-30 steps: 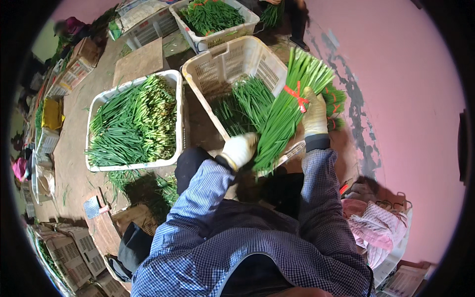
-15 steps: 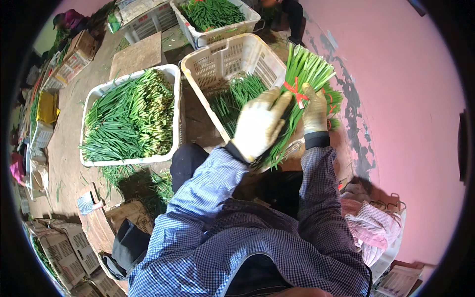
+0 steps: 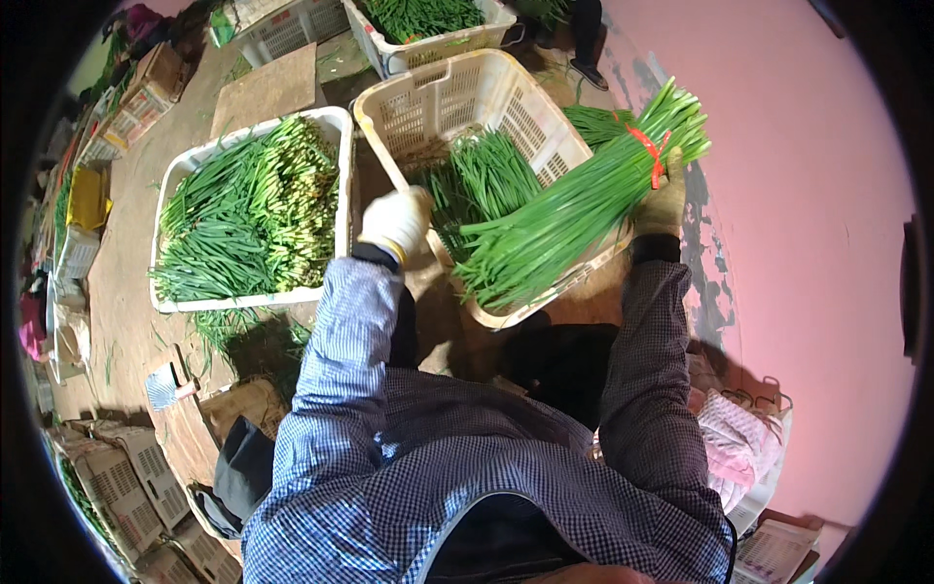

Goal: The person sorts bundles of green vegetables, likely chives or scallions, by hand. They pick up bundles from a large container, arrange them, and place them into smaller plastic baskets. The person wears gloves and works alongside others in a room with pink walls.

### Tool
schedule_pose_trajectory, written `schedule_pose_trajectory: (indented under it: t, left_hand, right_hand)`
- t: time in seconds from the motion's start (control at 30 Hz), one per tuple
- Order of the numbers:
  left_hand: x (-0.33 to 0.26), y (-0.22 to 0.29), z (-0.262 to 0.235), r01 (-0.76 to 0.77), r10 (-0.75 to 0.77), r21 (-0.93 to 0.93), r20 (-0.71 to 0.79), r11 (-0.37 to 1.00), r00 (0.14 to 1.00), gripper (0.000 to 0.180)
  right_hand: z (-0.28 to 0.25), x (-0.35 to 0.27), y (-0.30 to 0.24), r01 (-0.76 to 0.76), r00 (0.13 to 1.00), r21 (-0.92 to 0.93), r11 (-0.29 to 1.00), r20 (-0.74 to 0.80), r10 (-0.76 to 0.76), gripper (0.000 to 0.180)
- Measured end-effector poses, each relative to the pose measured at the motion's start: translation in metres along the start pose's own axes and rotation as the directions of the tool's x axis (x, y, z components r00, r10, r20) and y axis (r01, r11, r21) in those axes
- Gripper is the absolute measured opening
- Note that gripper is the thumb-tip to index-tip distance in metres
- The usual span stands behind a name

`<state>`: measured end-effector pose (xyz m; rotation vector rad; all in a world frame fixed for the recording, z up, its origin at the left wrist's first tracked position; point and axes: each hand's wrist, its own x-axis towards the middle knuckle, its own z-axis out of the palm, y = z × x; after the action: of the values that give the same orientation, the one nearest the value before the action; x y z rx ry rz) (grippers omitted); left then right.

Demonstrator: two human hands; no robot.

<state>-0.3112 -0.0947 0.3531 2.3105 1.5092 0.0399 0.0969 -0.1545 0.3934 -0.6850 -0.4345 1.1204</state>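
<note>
The pink wall (image 3: 808, 214) is right of the tan crate (image 3: 457, 102). Over the crate, the right hand (image 3: 662, 206) pinches the leafy bundle (image 3: 574, 214), likely keeping it neat (left hand (image 3: 394, 221) fingers curl near the crate; can't tell if gripping).

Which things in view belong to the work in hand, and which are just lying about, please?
In the work:
tied green bunch, in the right hand
open crate beneath it, left hand by its rim
filled white crate, probably

Apparently just lying about:
pink cloth
dark cloth
flat brown board
</note>
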Motion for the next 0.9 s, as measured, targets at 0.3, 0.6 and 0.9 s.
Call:
schedule_pose_trajectory:
  t: [0.3, 0.6, 0.9]
  left_hand:
    - [0.037, 0.047, -0.029, -0.292, 0.215, -0.951, -0.266, 0.1, 0.94, 0.088]
    - [0.009, 0.126, 0.031, -0.204, 0.223, -0.969, -0.171, 0.137, 0.96, 0.09]
    - [-0.002, 0.133, 0.046, -0.361, 0.153, -0.32, -0.526, 0.876, 0.837, 0.083]
  right_hand:
    - [0.044, -0.021, 0.016, 0.026, 0.998, -0.176, 0.984, -0.055, -0.036, 0.056]
    - [0.073, -0.04, 0.066, 0.052, 0.998, -0.226, 0.973, -0.012, -0.056, 0.062]
    - [0.047, -0.068, 0.124, 0.034, 0.998, -0.3, 0.953, -0.04, -0.048, 0.071]
